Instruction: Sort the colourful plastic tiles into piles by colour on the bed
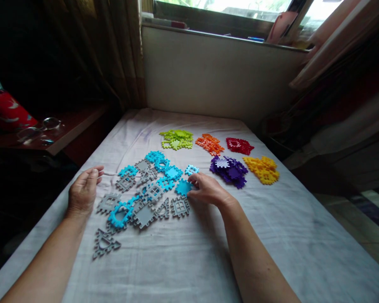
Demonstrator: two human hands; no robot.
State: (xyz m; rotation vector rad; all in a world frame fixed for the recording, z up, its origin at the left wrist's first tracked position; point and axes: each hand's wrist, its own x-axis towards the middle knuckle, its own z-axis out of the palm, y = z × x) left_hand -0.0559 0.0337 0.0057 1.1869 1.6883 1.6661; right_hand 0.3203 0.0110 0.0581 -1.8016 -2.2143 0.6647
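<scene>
My right hand (206, 188) reaches over the middle of the bed-like surface, its thumb and fingers at the right edge of a flat blue square building tile (183, 187) with notched edges. Just beyond those fingers lies a small blue window-shaped tile (191, 169). A grey window tile (180, 206) lies below the hand. My left hand (85, 187) hovers at the left of the mixed blue and grey pile, fingers loosely extended and nothing in them. Nearest to it are a grey tile (109, 203) and a blue ring-shaped tile (120, 215). A grey triangular tile (105, 243) lies apart in front.
Sorted piles lie farther back: lime green (177, 139), orange (209, 144), red (239, 145), purple (229, 171) and yellow (262, 169). A whitish sheet (189, 261) covers the surface. Glasses (51, 123) rest on a side table at left; a wall (214, 71) stands behind.
</scene>
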